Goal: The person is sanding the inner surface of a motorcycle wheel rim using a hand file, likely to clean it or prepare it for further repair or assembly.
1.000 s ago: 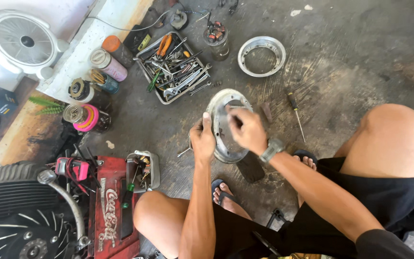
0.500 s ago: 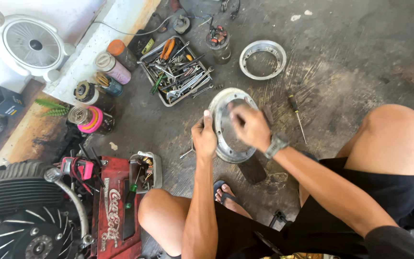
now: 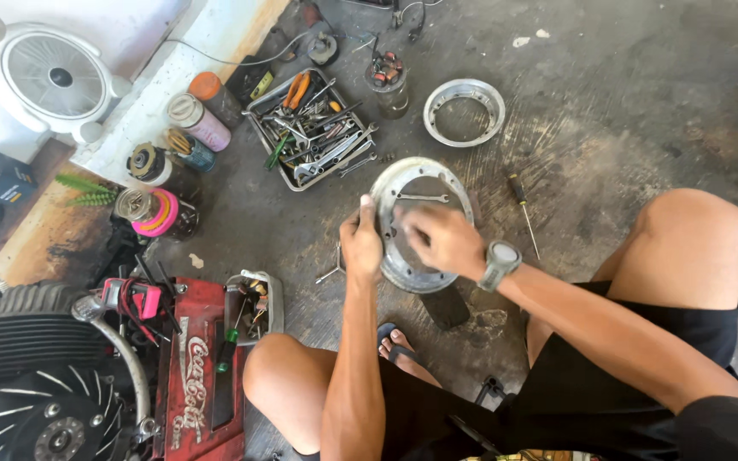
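Rim [image 3: 396,183]: a round metal wheel part, held tilted on edge over the concrete floor [image 3: 642,111], near the middle of the view, between the knees.
Left hand [image 3: 360,243]: fingers clenched on the rim's left edge, thumb up along it.
Right hand [image 3: 442,239]: laid across the rim's face, fingers bent against the metal; blurred, so whether anything small is held cannot be told. A watch [image 3: 500,263] is worn on this wrist.
Handling: the rim is judged stiff, fairly heavy for its size, and smooth enough to slip; chipping or bending looks unlikely. The outer edge is judged the best hold, with two hands on opposite sides.
Wrench [image 3: 423,198]: seen lying behind the rim's opening.
Second rim [image 3: 464,112]: lies flat, far right of the held one.
Tray [image 3: 260,115]: far left, filled with hand tools.
Screwdriver [image 3: 523,209]: on the floor, just right of the rim.
Hidden: the rim's near edge is covered by the right hand; what it rests on is masked. The dark block [image 3: 446,306] under it is hard to identify.
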